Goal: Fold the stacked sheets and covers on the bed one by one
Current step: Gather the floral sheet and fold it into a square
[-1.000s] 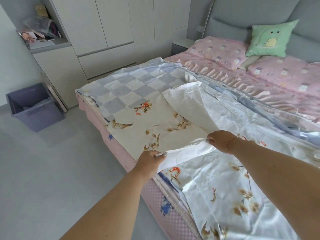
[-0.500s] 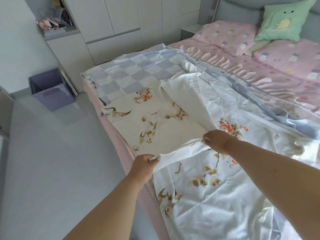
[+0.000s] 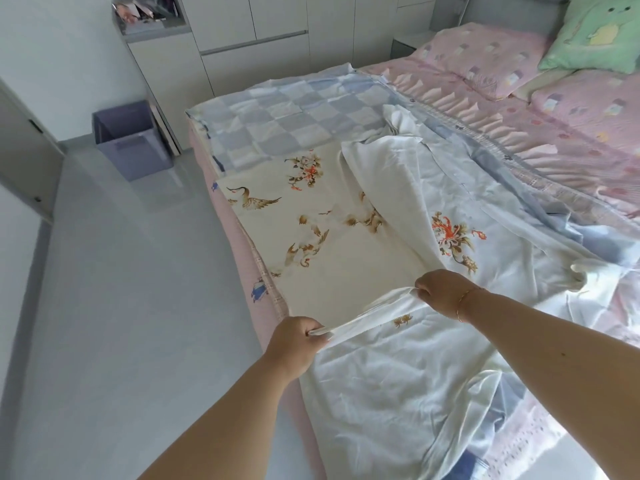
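Note:
A white sheet printed with birds and orange flowers (image 3: 346, 233) lies spread over the near half of the bed, on top of a blue-and-white checked cover (image 3: 277, 116). My left hand (image 3: 294, 341) pinches the sheet's near edge at the bed's side. My right hand (image 3: 440, 292) grips the same edge a little farther in. The edge is stretched taut between them and lifted off the layers below. A fold of the sheet's plain white underside (image 3: 388, 174) is turned over toward the middle of the bed.
A pink bedspread (image 3: 554, 140) covers the far side, with pink pillows (image 3: 485, 50) and a green cushion (image 3: 595, 32) at the head. A purple bin (image 3: 128, 140) stands on the grey floor by white cabinets (image 3: 256, 46). Open floor lies on my left.
Both hands have drawn the sheet's edge toward me and along the bed's foot, with more sheet now below them. The view has shifted down and to the right.

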A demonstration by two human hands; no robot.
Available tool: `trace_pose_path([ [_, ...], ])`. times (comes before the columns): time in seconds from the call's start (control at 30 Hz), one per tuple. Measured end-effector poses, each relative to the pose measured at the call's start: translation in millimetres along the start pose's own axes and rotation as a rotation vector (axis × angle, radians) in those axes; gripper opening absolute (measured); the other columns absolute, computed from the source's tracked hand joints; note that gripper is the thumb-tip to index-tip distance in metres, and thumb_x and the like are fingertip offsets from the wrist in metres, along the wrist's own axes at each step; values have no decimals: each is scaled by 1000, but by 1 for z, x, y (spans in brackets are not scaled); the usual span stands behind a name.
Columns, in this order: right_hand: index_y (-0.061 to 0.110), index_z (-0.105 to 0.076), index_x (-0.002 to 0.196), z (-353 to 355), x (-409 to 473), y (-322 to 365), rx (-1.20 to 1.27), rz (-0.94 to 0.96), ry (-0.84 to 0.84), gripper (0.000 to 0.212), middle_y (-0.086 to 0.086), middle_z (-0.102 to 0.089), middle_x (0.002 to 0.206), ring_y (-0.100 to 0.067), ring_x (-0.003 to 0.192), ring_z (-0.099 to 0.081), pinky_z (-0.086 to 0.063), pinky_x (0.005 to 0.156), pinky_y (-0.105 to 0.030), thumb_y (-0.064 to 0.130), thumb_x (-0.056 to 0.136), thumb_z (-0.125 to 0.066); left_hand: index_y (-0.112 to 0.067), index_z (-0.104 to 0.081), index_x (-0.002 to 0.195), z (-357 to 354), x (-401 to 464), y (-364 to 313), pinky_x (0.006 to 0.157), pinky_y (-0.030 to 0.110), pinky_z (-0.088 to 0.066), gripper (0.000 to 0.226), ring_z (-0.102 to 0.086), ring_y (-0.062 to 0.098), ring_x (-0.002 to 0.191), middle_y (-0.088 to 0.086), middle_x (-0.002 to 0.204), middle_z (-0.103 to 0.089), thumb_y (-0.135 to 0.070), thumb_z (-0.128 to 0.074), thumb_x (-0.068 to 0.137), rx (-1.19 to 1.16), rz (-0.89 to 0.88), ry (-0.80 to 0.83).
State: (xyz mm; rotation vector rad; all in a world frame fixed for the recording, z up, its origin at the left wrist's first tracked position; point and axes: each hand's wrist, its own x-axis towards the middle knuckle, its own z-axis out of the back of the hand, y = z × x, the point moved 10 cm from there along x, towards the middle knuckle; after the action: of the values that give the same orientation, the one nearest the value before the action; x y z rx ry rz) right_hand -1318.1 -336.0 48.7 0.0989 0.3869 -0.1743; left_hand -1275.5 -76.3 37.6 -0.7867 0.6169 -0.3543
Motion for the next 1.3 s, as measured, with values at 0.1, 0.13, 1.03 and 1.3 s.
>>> trace_pose_path([
  [0.1, 12, -49, 77, -17, -25, 0, 1, 21, 7, 35, 0, -51, 80, -19, 82, -51, -37, 73, -27, 32, 102, -33, -15, -64, 67, -18, -27, 2, 55, 23, -32, 25, -42, 8, 56, -6, 57, -45, -25, -66, 90, 61, -4, 9],
  [0.13, 14, -47, 75, -22, -34, 0, 2, 29, 11, 35, 0, -50, 79, -20, 83, -51, -37, 74, -27, 32, 102, -33, -21, -61, 63, -23, -36, 2, 52, 20, -31, 28, -41, 6, 54, -8, 56, -45, -24, -66, 90, 69, 1, 6],
  [1.03, 16, -62, 119, -176, -156, 21, -4, 356, 142, 32, -3, -59, 120, -20, 116, -52, -39, 102, -34, 30, 97, -44, -24, -65, 103, -201, -162, 86, 91, 31, -48, 20, -58, 21, 112, -5, 110, -60, -34, -55, 89, 592, 296, 128],
  [1.3, 15, -56, 125, -141, -113, -111, 39, 216, 148, 34, -5, -55, 126, -21, 123, -45, -34, 104, -31, 32, 100, -42, -17, -63, 122, -244, -53, -36, 99, 30, -45, 33, -58, 16, 116, 0, 124, -64, -33, -55, 95, 450, 172, 76],
])
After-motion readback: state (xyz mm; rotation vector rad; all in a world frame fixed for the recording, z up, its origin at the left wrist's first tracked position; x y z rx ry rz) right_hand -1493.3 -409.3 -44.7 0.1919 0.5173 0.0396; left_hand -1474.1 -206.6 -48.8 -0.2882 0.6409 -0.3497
